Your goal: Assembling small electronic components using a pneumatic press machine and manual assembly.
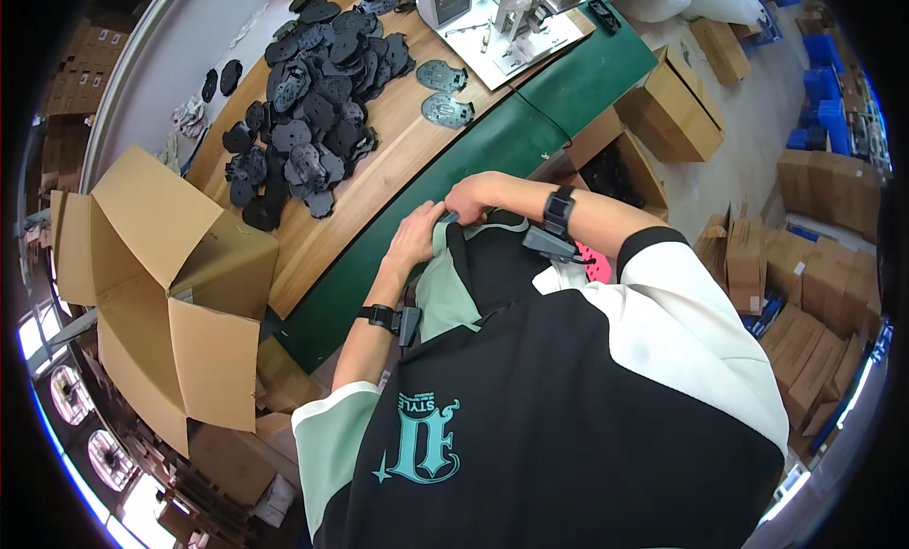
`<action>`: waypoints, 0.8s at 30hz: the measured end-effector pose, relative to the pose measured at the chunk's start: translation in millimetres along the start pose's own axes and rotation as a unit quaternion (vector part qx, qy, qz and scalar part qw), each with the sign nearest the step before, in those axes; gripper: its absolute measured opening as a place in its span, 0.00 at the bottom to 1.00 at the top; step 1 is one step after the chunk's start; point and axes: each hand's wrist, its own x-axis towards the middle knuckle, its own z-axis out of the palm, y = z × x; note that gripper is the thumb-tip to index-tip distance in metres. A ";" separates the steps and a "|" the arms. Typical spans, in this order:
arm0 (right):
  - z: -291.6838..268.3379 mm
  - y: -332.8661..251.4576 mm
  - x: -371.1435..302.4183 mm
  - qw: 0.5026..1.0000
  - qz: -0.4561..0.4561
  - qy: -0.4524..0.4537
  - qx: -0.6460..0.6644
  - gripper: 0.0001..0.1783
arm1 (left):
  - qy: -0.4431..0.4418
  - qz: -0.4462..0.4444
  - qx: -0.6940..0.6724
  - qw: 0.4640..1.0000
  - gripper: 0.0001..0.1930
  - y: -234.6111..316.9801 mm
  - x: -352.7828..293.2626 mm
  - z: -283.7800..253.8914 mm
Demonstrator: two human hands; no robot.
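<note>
My left hand point(417, 234) and my right hand point(471, 198) meet at the near edge of the green-covered workbench point(492, 142), just beyond my shirt front. Both have their fingers bent and closed. Between them shows a bit of a small grey piece point(451, 217), mostly covered by the fingers, so its kind is not visible. Farther away, two grey-green oval plates with cut-outs, a far one point(441, 75) and a nearer one point(447, 110), lie side by side on the wooden board point(398, 151). A big heap of dark grey plastic plates point(322, 94) covers the board's left part.
Beyond the oval plates stands a bench machine point(516, 37) with a red-lit display box point(445, 0); its cable crosses the green surface. A large open carton point(142, 293) is at the left. An open box with dark contents point(615, 165) sits right of the bench, near more cartons point(672, 108).
</note>
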 end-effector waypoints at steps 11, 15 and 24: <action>7.0 11.7 34.1 0.985 -0.014 -0.026 0.172 0.17 | 0.021 -0.014 0.003 1.000 0.11 -3.0 -2.6 -7.1; 16.9 23.3 44.4 0.993 -0.080 0.065 0.063 0.20 | 0.035 -0.014 0.010 0.999 0.10 4.3 -0.3 -16.8; 24.5 11.9 5.8 0.958 -0.088 0.244 0.122 0.17 | 0.080 -0.016 -0.010 0.997 0.22 -8.3 -5.9 -15.9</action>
